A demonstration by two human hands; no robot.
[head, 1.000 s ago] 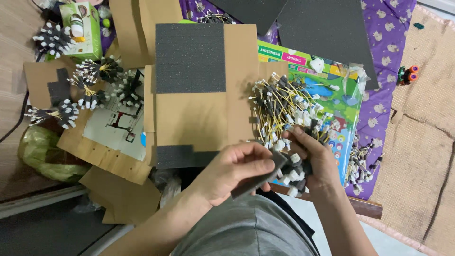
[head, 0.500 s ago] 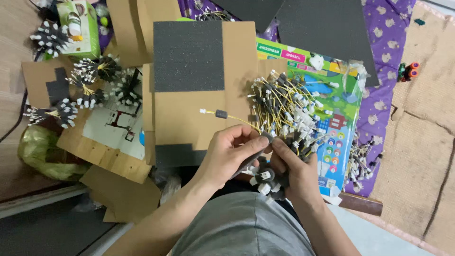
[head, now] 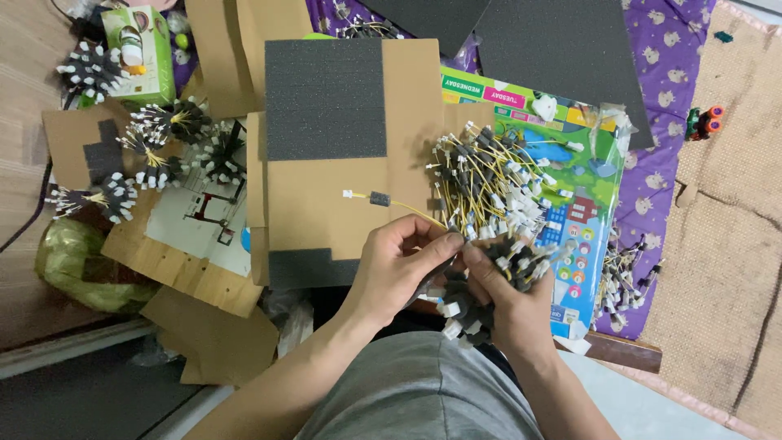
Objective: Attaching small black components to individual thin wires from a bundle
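My right hand (head: 509,305) grips a bundle of yellow wires (head: 476,297) tipped with white connectors and wrapped in dark foam pieces. My left hand (head: 399,265) meets it, fingers pinching at the bundle's top. One loose yellow wire (head: 383,200) with a dark foam piece lies across the brown cardboard sheet (head: 326,212), its near end running toward my fingers. A big loose pile of the same wires (head: 489,183) lies just beyond my hands.
A dark foam sheet (head: 326,98) lies on the cardboard. Finished wire bundles (head: 163,147) are spread at the left. A colourful printed board (head: 570,187) lies under the pile. More wires (head: 623,273) lie at the right on purple cloth (head: 676,90). A green box (head: 138,45) stands far left.
My hands moved up from my lap toward the pile. A single wire now lies stretched out on the cardboard, drawn leftward from the bundle.
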